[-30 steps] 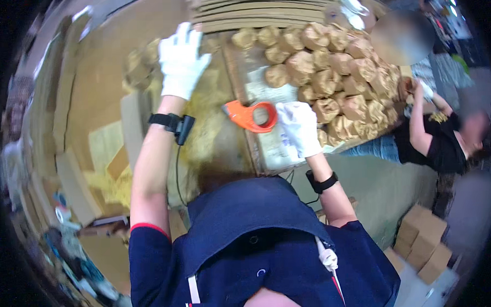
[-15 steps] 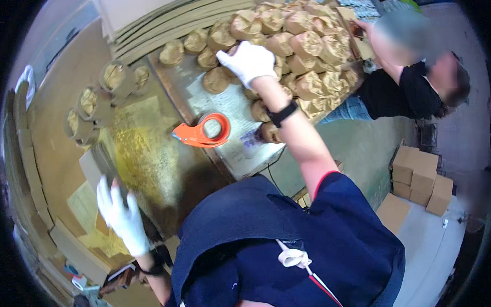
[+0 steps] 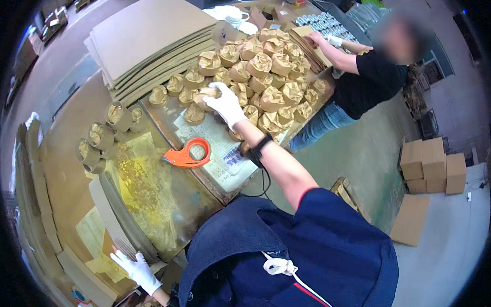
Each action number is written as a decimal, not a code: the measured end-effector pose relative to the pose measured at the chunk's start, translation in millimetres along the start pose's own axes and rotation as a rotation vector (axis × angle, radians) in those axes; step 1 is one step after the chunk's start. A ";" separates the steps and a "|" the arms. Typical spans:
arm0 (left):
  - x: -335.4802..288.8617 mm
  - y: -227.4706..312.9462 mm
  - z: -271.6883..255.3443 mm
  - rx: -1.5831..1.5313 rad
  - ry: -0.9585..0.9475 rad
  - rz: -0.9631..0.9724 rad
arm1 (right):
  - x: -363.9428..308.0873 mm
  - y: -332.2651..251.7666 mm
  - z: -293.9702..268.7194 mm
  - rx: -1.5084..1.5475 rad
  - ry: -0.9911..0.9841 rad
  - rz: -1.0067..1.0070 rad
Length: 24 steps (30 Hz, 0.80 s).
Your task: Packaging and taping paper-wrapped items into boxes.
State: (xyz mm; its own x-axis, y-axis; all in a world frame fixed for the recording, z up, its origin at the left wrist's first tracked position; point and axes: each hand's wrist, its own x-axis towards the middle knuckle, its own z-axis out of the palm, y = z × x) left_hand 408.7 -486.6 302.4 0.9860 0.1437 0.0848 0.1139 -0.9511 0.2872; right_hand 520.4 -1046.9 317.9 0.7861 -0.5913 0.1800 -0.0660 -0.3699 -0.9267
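Note:
In my right hand, gloved in white, is a round brown paper-wrapped bundle, gripped between thumb and fingers at the near left edge of a heap of similar bundles. Another bundle sits just below it. My left hand, also in a white glove, is at the lower left with its fingers apart. It is nearest the lower end of a stack of corrugated cardboard strips and appears to hold nothing. An orange tape dispenser lies on the table between my hands.
Cardboard sheets are stacked at the far left of the heap. Several bundles in cardboard rings stand on the left. Across the heap, a person in a black shirt handles flat cardboard. Boxes stand on the floor at right.
The view has shifted. My right hand has come back slightly left and now grips a bundle at the heap's edge. My left hand has moved toward me along the cardboard strips.

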 end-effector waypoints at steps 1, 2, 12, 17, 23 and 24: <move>3.3 11.7 -8.9 -0.030 0.014 -0.002 | -14.6 -9.6 -5.4 0.337 -0.082 0.174; -2.6 14.8 -14.8 -0.060 0.038 0.034 | -27.5 -32.4 -5.2 0.341 -0.112 0.191; -45.9 122.5 46.6 -0.067 -0.646 0.458 | -109.6 -72.1 40.2 0.293 -0.822 0.503; -71.6 84.0 25.6 -0.263 -0.600 0.645 | -175.4 -68.1 106.1 0.346 -1.125 0.714; -54.0 80.9 37.3 -0.346 -0.399 0.631 | -203.6 -43.3 140.5 0.039 -1.040 0.636; -41.1 91.6 32.6 -0.350 -0.392 0.628 | -192.2 -39.2 146.8 -0.386 -1.053 0.152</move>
State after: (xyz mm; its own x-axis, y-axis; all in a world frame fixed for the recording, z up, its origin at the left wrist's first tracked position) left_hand 382.6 -588.5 294.2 0.8314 -0.5556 0.0076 -0.4547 -0.6725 0.5839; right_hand 462.1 -813.6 271.3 0.8682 0.1815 -0.4619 -0.2466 -0.6499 -0.7189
